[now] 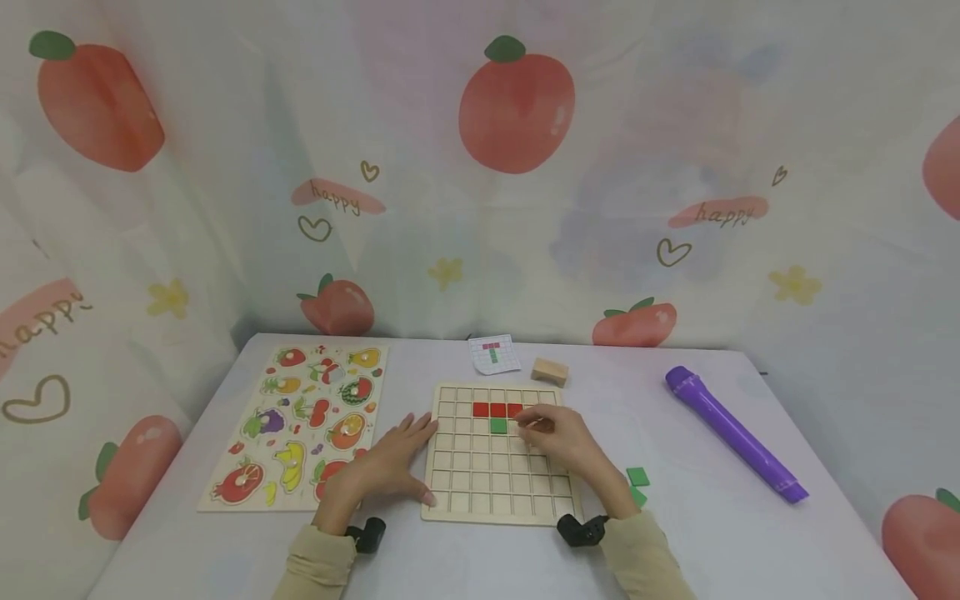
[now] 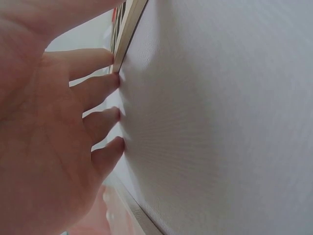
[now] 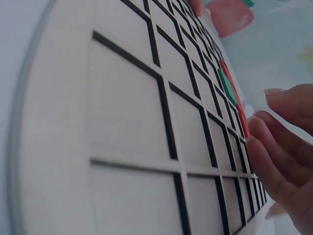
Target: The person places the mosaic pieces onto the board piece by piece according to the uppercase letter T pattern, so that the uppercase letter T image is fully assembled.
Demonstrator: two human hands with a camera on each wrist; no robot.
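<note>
A wooden grid board (image 1: 480, 505) lies on the table in front of me. Three red tiles (image 1: 498, 409) sit side by side in one of its upper rows, with a green tile (image 1: 498, 426) under the middle one. My right hand (image 1: 558, 435) is over the board's upper right, fingertips right at the rightmost red tile. In the right wrist view its thumb (image 3: 288, 103) is apart from the bent fingers, with nothing between them. Fairly straight fingers of my left hand (image 1: 386, 458) rest at the board's left edge, thumb near its lower left corner.
Behind the board are a small card (image 1: 493, 355) with a red and green T pattern and a wooden block (image 1: 550, 372). Loose green tiles (image 1: 637, 477) lie by my right wrist. A purple toy microphone (image 1: 738, 437) is far right, a fruit puzzle board (image 1: 288, 400) left.
</note>
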